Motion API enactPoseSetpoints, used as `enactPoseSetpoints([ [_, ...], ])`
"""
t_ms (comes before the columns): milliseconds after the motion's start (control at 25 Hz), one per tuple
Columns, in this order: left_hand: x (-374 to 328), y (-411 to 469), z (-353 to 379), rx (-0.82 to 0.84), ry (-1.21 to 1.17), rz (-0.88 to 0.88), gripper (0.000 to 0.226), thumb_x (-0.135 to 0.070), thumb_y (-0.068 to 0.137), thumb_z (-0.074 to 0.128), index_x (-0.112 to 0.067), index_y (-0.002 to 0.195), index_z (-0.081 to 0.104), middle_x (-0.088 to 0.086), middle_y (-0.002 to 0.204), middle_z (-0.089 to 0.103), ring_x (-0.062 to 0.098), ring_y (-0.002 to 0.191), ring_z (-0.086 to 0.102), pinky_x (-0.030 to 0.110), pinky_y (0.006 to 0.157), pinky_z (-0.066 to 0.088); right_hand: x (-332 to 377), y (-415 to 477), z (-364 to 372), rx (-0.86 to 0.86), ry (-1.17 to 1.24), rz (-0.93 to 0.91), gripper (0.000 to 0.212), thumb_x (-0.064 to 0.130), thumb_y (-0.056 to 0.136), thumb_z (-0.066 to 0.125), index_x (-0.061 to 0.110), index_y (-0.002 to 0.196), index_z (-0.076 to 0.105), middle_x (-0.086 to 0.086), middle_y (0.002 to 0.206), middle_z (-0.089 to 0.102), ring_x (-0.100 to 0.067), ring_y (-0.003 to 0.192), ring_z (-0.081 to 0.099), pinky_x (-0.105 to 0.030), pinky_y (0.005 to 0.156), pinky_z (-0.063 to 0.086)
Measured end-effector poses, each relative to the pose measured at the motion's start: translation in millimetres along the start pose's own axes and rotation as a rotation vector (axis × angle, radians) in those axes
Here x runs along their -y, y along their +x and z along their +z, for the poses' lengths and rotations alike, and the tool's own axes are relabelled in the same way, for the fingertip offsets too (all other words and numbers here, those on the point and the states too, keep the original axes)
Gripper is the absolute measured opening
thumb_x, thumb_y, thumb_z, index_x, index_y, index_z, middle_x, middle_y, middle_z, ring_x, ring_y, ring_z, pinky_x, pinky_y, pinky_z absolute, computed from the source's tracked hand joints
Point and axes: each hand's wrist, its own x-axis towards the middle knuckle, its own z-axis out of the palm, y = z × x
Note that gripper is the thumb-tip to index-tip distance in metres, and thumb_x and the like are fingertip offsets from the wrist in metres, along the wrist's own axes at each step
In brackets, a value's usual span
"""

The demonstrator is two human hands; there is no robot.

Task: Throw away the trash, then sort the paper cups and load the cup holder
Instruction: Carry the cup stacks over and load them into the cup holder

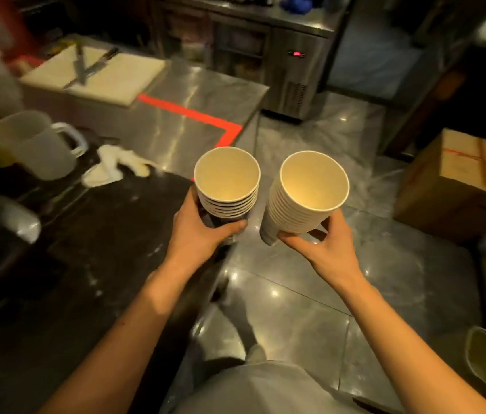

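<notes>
I hold two stacks of nested paper cups upright in front of me, mouths toward the camera. My left hand (198,231) grips the bottom of the dark-walled stack (226,182), whose rims are white. My right hand (322,243) grips the base of the taller white stack (307,192). The two stacks stand side by side a little apart, above the edge of the dark counter (92,249) and the tiled floor. No cup holder or trash bin can be made out.
On the left stand a frosted plastic pitcher (37,144) and a crumpled white cloth (116,165). A steel worktop (182,115) with red tape carries a cutting board (98,73) with two knives. A cardboard box (460,186) sits on the floor at right; a steel fridge (292,73) stands behind.
</notes>
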Motion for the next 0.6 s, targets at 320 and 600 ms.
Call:
enactPoseSetpoints([
  [320, -66, 87, 193, 0.442, -0.053, 0.152, 0.095, -0.036, 0.055, 0.091, -0.021, 0.136, 0.045, -0.015, 0.126, 0.058, -0.002, 0.118, 0.055, 0.016, 0.098, 0.044, -51, 20, -157, -0.396, -0.077, 0.112, 0.087, 0.031, 0.067, 0.089, 0.04, 0.134, 0.035, 0.055, 0.113, 0.044, 0.025, 0.107, 0.047, 0.004, 0.077, 0.039],
  [600, -92, 136, 306, 0.71, -0.127, 0.207, 0.095, -0.039, 0.055, 0.09, -0.032, 0.137, 0.042, -0.027, 0.122, 0.054, -0.015, 0.113, 0.051, 0.008, 0.094, 0.043, -75, 40, -224, -0.645, -0.16, 0.21, 0.091, 0.048, 0.063, 0.086, 0.034, 0.139, 0.037, 0.036, 0.121, 0.047, 0.023, 0.109, 0.047, 0.002, 0.08, 0.04],
])
